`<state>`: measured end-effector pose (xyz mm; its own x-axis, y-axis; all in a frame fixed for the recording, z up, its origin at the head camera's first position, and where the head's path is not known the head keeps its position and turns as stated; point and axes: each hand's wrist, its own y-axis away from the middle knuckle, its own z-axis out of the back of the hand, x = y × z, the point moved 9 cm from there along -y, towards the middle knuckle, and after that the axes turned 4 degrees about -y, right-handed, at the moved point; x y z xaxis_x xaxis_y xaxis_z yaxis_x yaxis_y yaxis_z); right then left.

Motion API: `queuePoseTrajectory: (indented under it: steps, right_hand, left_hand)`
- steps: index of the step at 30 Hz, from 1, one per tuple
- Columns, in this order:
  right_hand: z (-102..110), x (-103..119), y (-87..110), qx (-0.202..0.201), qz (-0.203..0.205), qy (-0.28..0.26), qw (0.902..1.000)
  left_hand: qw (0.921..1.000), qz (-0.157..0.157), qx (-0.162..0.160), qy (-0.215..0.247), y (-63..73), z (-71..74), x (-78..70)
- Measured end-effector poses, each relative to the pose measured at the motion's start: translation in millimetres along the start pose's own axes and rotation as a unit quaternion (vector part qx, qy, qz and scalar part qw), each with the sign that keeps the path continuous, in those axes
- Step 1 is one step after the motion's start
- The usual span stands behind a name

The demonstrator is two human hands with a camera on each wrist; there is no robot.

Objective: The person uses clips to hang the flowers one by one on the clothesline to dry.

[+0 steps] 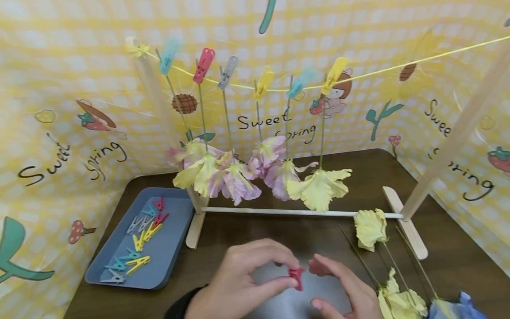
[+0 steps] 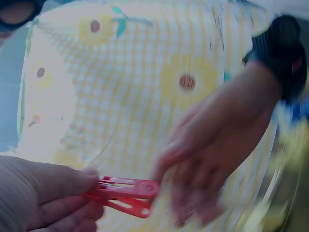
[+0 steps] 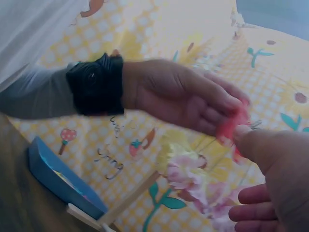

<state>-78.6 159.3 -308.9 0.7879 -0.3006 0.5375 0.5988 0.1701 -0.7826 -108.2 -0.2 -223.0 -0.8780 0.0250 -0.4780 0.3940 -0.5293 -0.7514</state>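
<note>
A red clothespin [image 1: 296, 277] is pinched between the thumb and fingers of my left hand [image 1: 249, 274], low in front of the drying rack. The left wrist view shows the red clothespin [image 2: 126, 191] lengthwise, one end sticking out from the fingertips. Just right of it is my right hand [image 1: 346, 285], its thumb and fingers spread apart. The head view shows a small gap between that hand and the clothespin. In the right wrist view the right thumb [image 3: 263, 145] overlaps the blurred clothespin, so contact is hard to judge there.
Several flowers hang head-down from a yellow string [image 1: 382, 73], clipped by coloured clothespins. A blue tray [image 1: 159, 277] of loose clothespins lies left. Yellow flowers [image 1: 370, 228] and a blue one [image 1: 458, 308] lie right. The wooden rack's posts [image 1: 454, 128] and white crossbar [image 1: 279, 212] stand behind.
</note>
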Motion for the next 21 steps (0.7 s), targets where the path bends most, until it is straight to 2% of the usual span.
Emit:
queuePoseTrajectory:
  steps: [3,6,11,14,15,17,19,20,21]
  right_hand:
    - [10,0,4.8,-0.048,-0.02,-0.02,0.9984]
    - [19,-3,15.2,-0.083,-0.046,-0.02,0.9952]
    - [31,-10,26.3,-0.09,-0.089,0.03,0.9915]
    - [44,-13,29.9,-0.099,-0.087,0.053,0.9898]
    - [52,-13,31.3,-0.109,-0.081,0.062,0.9888]
    - [69,-14,34.6,-0.127,-0.067,0.084,0.986]
    - [89,-14,38.5,-0.153,-0.053,0.114,0.9802]
    - [99,-14,40.6,-0.165,-0.058,0.134,0.9755]
    - [108,-14,42.6,-0.173,-0.062,0.15,0.9714]
  left_hand:
    - [0.998,0.022,-0.007,0.059,1.5,-28.8,14.2]
    - [0.9936,0.049,-0.021,0.1,6.4,-46.1,27.5]
    - [0.985,0.092,-0.022,0.144,6.4,-67.2,43.6]
    - [0.9809,0.102,-0.004,0.166,1.5,-83.0,52.1]
    - [0.9783,0.116,0.003,0.172,-0.5,-89.7,58.1]
    - [0.9741,0.153,0.014,0.166,-3.9,-106.5,77.5]
    - [0.9671,0.212,0.032,0.137,-5.9,-131.4,106.1]
    - [0.9575,0.257,0.049,0.121,-4.6,-147.1,122.8]
    - [0.9439,0.308,0.071,0.097,-1.5,-164.2,139.9]
